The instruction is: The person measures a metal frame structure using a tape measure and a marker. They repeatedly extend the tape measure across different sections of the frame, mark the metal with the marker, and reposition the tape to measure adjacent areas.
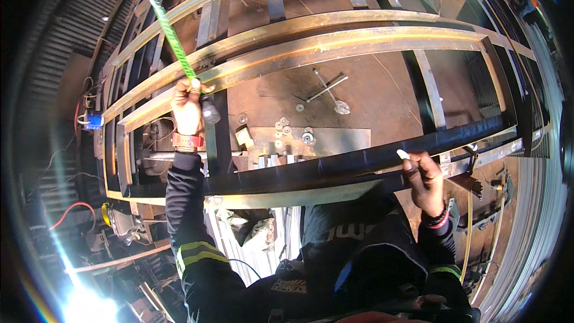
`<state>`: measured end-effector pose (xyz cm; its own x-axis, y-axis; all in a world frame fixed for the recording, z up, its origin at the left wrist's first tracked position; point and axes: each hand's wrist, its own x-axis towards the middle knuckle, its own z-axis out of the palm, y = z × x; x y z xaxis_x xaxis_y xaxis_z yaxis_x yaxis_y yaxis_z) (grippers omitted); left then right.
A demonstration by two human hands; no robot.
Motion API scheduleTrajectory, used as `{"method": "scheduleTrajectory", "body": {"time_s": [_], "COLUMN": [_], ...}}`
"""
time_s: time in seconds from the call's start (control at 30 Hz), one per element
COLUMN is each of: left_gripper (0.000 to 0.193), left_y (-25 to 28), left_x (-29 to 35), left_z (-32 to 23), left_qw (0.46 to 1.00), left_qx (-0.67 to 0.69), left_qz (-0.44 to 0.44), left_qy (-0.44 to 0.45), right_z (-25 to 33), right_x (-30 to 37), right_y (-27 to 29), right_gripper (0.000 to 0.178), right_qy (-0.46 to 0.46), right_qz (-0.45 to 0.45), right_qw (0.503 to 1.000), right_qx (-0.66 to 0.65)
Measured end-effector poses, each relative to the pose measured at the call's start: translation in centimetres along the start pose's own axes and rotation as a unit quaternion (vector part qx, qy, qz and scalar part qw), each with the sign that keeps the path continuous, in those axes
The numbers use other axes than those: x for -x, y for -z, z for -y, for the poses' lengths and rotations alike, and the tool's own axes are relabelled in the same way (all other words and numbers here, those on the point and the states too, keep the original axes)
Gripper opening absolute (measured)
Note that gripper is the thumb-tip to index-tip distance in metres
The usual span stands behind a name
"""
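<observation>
My left hand [188,104] is closed round a tape measure; its green blade [173,39] sticks out past the far rails, and its dark case [209,110] shows beside my fingers. Between the thumb and fingers of my right hand [426,182] is a small white piece of chalk [402,154]. That hand is at the near dark steel bar [341,164], which carries several faint pale marks across its face. The bar forms one side of a rectangular angle-iron frame [335,45] lying in front of me.
Larger steel framing [275,0] extends beyond. Through the frame I see crossed metal rods [327,88], several round washers [286,130] and a flat metal plate [353,139]. At left sits a power tool [122,222]; bright glare [89,305] lies lower left. Long metal lengths [538,203] line the right.
</observation>
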<state>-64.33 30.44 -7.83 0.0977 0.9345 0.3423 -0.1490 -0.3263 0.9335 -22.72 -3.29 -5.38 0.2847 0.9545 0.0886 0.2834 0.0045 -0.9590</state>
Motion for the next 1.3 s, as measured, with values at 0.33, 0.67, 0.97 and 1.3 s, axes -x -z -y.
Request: {"method": "scheduleTrajectory", "body": {"time_s": [0.33, 0.67, 0.97, 1.3], "left_gripper": [0.014, 0.015, 0.019, 0.019], "left_y": [-5.4, -14.2, -9.6, 9.3], "left_x": [11.8, 48.5, 77.8, 93.9], "left_z": [-20.5, -20.5, -18.2, -22.2], "left_qw": [0.974, 0.785, 0.614, 0.649], "left_qx": [-0.011, -0.014, 0.006, -0.015], "left_qz": [-0.206, -0.602, -0.774, -0.752], "left_qy": [-0.089, 0.149, 0.154, 0.117], "right_z": [-4.1, -6.5, -3.6, -3.5], "right_x": [-0.7, -2.4, -3.0, -3.8], "right_y": [1.9, 3.3, -0.6, -2.7], "right_gripper": [0.015, 0.010, 0.017, 0.027], "right_qy": [0.139, 0.324, 0.237, 0.034], "right_qz": [0.035, -0.005, 0.034, -0.053], "right_qw": [0.989, 0.946, 0.971, 0.993], "right_qx": [0.029, 0.006, 0.021, 0.105]}}
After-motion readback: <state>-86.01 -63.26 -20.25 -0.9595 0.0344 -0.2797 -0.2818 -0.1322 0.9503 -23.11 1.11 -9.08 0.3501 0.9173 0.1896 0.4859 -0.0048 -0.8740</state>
